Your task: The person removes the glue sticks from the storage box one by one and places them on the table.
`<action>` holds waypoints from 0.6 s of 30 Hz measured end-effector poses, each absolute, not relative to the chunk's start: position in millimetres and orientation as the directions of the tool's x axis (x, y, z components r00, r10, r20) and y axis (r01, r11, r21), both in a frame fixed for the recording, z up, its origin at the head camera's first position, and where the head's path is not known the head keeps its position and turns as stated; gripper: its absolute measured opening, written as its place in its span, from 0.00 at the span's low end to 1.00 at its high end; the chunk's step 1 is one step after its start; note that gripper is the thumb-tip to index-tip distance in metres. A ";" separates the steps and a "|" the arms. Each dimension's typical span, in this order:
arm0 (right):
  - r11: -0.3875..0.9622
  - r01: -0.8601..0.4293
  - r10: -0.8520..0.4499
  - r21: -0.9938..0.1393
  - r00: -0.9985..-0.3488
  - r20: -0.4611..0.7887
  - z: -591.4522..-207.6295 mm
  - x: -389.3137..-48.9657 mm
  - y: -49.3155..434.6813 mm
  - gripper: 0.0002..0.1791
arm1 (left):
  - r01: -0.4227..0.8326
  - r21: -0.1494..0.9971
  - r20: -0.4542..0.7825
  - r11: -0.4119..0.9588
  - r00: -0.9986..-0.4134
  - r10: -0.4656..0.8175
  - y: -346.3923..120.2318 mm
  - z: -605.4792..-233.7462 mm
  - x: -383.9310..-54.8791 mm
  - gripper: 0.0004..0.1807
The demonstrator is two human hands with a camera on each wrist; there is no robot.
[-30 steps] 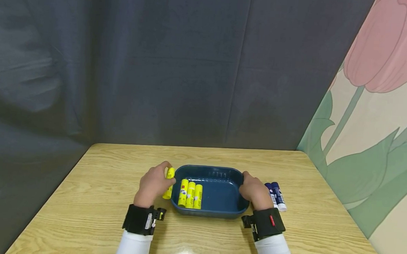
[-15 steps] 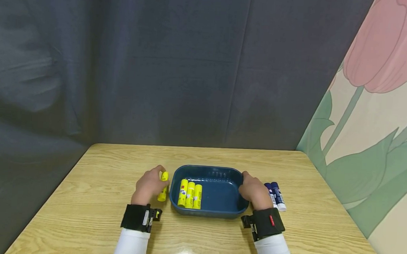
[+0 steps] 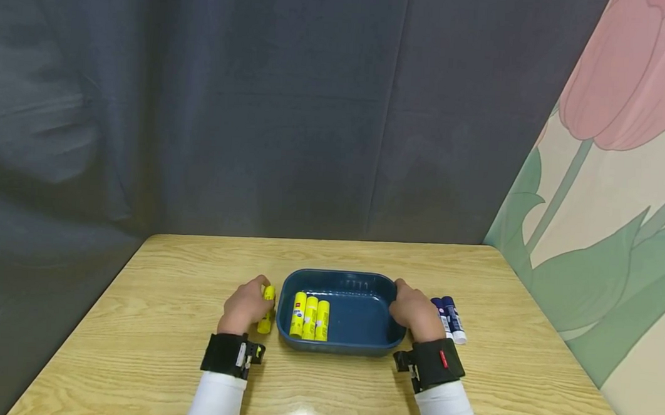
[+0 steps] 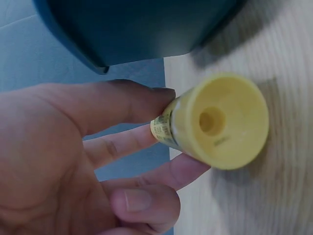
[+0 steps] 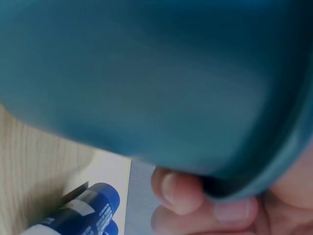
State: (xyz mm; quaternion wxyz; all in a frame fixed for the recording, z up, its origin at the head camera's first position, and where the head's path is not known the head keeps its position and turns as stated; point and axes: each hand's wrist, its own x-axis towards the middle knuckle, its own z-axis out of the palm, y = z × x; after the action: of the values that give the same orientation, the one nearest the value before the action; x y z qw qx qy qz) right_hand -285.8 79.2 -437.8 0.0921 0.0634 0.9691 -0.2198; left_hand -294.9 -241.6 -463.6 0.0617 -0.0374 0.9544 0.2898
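Observation:
My left hand (image 3: 245, 304) pinches a yellow glue stick (image 3: 265, 325) between thumb and fingers, just left of a dark blue rectangular baking dish (image 3: 363, 322). In the left wrist view the hollow base of this glue stick (image 4: 234, 122) faces the camera, close to the wooden table top. Three more yellow glue sticks (image 3: 310, 318) lie side by side in the dish's left part. At the dish's right end, my right hand (image 3: 417, 313) grips the rim; the right wrist view shows fingers (image 5: 186, 196) curled under the rim's edge.
Two dark blue and white glue sticks (image 3: 449, 319) lie on the wooden table (image 3: 163, 324), right of my right hand. A dark grey curtain (image 3: 291, 136) hangs behind the table. A wall with painted tulips (image 3: 607, 247) stands at the right.
My left hand has moved left and slightly down with the yellow glue stick, away from the dish's left rim. My right hand has kept its grip on the dish.

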 end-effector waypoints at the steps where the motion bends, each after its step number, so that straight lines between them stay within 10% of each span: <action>1: 0.892 0.166 0.084 -0.420 -0.975 -0.208 -437.4 -285.2 79.9 0.32 | -0.107 0.551 -0.139 0.828 -0.990 -0.036 -240.8 -464.8 -295.4 0.26; 18: 0.897 0.157 0.076 -0.413 -0.976 -0.205 -438.4 -287.2 78.4 0.33 | -0.115 0.560 -0.150 0.820 -0.988 -0.036 -243.2 -472.5 -296.9 0.27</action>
State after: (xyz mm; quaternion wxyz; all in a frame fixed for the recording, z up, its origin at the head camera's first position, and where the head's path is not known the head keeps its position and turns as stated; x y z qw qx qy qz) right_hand -287.2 78.4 -438.4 0.0921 0.0600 0.9695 -0.2189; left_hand -296.9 -243.2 -472.5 0.0662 -0.0397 0.9518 0.2970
